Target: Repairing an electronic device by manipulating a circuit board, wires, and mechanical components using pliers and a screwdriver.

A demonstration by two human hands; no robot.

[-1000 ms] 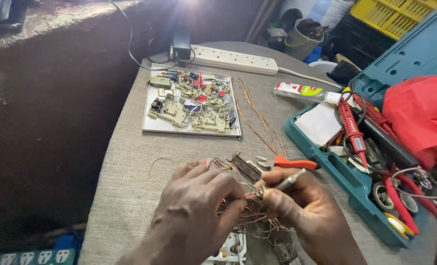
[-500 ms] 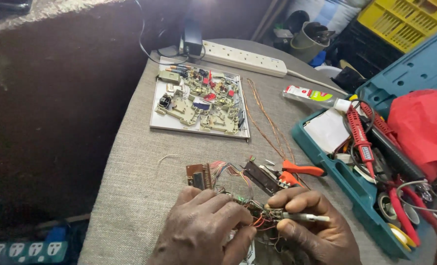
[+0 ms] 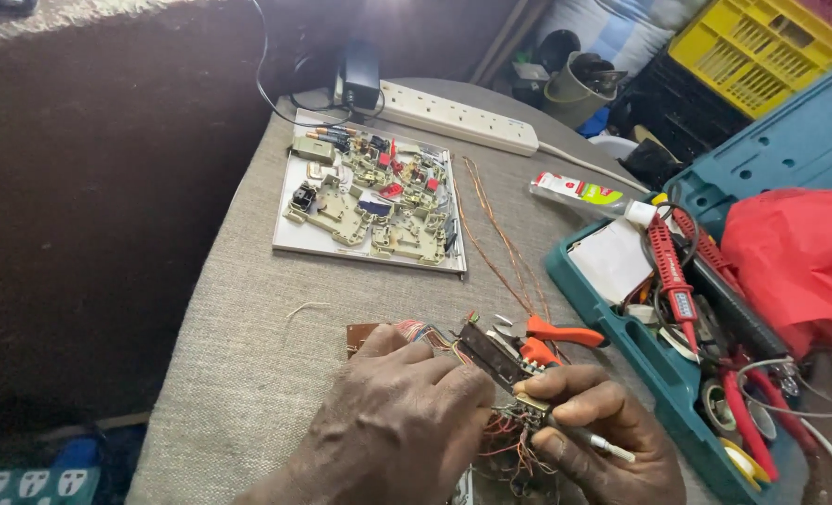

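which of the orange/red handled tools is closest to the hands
The orange-handled cutters on the cloth, lying just above the right hand. The red test probes and the red-handled pliers sit farther right, inside the teal tool case.

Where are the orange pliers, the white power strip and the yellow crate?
orange pliers (image 3: pixel 566 334), head view, on the upper handle.
white power strip (image 3: pixel 458 117), head view, mid-body.
yellow crate (image 3: pixel 748 47), head view, on its slatted side.

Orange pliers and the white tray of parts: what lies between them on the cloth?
In the head view, only loose copper wire strands lie between the pliers and the tray; otherwise bare cloth.
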